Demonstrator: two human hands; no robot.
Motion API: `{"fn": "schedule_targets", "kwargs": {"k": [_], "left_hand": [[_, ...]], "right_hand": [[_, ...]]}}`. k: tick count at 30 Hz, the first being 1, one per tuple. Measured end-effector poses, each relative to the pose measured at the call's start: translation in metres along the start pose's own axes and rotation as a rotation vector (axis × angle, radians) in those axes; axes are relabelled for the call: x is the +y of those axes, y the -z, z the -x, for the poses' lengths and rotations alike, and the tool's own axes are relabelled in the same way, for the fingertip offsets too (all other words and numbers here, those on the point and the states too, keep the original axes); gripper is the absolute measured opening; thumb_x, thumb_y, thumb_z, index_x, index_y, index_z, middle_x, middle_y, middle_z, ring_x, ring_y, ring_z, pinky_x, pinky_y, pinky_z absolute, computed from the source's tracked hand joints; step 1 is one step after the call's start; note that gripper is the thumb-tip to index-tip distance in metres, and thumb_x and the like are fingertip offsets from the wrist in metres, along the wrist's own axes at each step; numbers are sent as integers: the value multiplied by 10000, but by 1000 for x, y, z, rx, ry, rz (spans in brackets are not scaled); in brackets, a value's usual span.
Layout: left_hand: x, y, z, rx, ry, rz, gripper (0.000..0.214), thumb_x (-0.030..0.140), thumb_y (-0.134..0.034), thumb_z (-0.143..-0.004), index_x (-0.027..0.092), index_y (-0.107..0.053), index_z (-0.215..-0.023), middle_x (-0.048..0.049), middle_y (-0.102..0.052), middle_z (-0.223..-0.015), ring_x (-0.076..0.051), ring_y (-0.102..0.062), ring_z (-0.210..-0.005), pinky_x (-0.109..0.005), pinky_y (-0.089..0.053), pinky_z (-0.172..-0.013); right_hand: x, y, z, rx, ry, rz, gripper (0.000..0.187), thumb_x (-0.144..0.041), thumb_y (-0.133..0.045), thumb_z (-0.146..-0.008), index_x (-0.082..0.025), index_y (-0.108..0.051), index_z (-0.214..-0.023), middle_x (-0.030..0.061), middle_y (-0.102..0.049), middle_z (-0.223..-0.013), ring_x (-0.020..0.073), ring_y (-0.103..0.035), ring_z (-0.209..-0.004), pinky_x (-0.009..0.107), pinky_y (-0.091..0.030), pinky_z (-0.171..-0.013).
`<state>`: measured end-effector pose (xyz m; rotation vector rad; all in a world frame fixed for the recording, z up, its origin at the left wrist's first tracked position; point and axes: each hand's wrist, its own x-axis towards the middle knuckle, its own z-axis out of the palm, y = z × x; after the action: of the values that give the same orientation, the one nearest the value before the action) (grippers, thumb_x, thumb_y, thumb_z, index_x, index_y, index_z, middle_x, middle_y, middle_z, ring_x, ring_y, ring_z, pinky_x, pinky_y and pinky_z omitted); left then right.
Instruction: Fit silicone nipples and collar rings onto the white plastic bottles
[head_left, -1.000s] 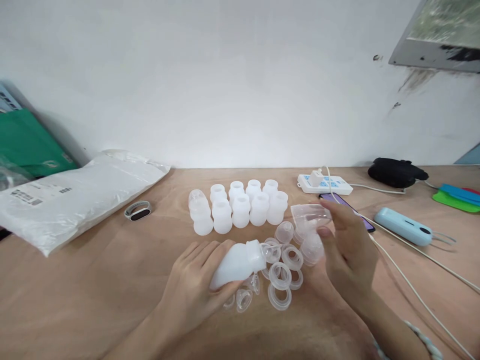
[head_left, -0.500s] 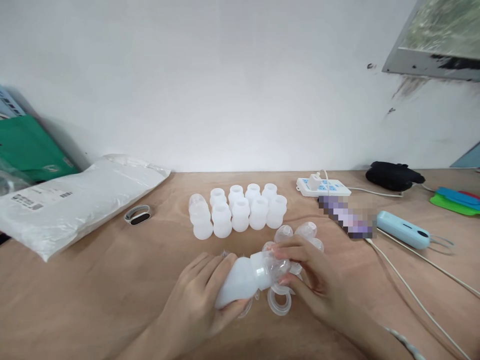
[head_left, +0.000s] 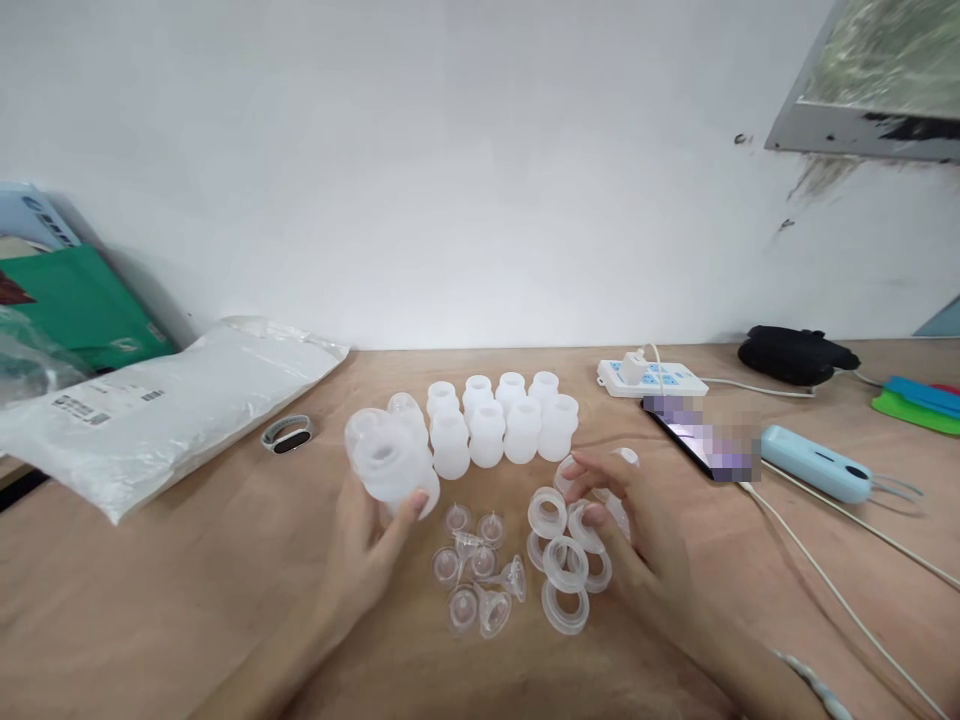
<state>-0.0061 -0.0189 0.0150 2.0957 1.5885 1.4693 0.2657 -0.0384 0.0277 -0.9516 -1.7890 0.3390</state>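
Head view, forward and down over a brown table [head_left: 150, 600] whose far edge meets a white wall [head_left: 480, 200]. Largest item carried: a white mailing bag [head_left: 195, 390], lying toward the far left corner. Left hand [head_left: 366, 545]: clasping a milky bottle [head_left: 401, 480], tilted, in front of the left end of the bottle rows; whether the round recess facing the viewer is mouth or base cannot be told. Right hand [head_left: 649, 530]: fingers curled over translucent parts; whether they pinch one cannot be told. Half a second earlier both hands met on the bottle, the right at its clear end; the bottle has since shifted left and the right hand has come away, which suggests that two-handed work on this piece has ended. Next in size: eight open-mouthed bottles [head_left: 487, 435], upright in two rows toward the far edge, with a dome-topped bottle [head_left: 405, 406] at their left end, partly behind the held one. Smaller: clear domes [head_left: 628, 457], partly covered by the right hand; rings [head_left: 565, 587], overlapping just beside it. Smallest: clear funnel-shaped pieces [head_left: 484, 562], clustered between the hands, toward the near edge.
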Motion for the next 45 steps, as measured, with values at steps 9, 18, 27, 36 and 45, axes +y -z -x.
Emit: {"fn": "schedule_targets", "kwargs": {"k": [9, 18, 27, 36, 45], "left_hand": [[-22, -8, -6, -56, 104, -222, 391, 461, -515, -913, 197, -465, -1198, -125, -663, -1087, -356, -680, -984, -482, -572, -734], [-41, -11, -18, -107, 219, -187, 364, 534, -616, -838, 226, -477, -971, -38, -630, -879, -274, -668, -726, -415, -558, -592], [-44, -17, -28, -124, 280, -97, 365, 476, -693, -787, 229, -489, -964, -10, -643, -816, -250, -663, -699, -379, -536, -571], [-38, -14, -19, 67, 186, -64, 282, 464, -579, -885, 243, -412, -937, 20, -482, -795, -190, -546, -686, -321, -493, -588], [-19, -12, -11, -527, -215, -40, 204, 289, -551, -926, 218, -692, -1055, 21, -603, -719, -133, -564, -573, -230, -453, -538]], "right_hand": [[1, 3, -1, 12, 18, 17, 238, -220, -469, -992, -245, -539, -1218, 41, -667, -1027, 170, -656, -886, 312, -526, -793], [-5, 4, -3, -4, 59, 41, 210, -214, -462, -994, -245, -530, -1190, 37, -658, -977, 171, -661, -861, 302, -551, -762], [-8, 1, -4, -32, 39, 73, 150, -213, -494, -981, -229, -544, -1122, 33, -658, -904, 181, -655, -816, 297, -537, -711], [15, -11, -4, -203, 213, 476, 189, -84, -481, -930, -203, -603, -848, 53, -684, -875, 221, -598, -851, 384, -428, -789], [23, -13, -1, -339, 262, 648, 136, -116, -601, -889, -195, -668, -801, 56, -669, -923, 231, -567, -883, 413, -377, -825]]}}
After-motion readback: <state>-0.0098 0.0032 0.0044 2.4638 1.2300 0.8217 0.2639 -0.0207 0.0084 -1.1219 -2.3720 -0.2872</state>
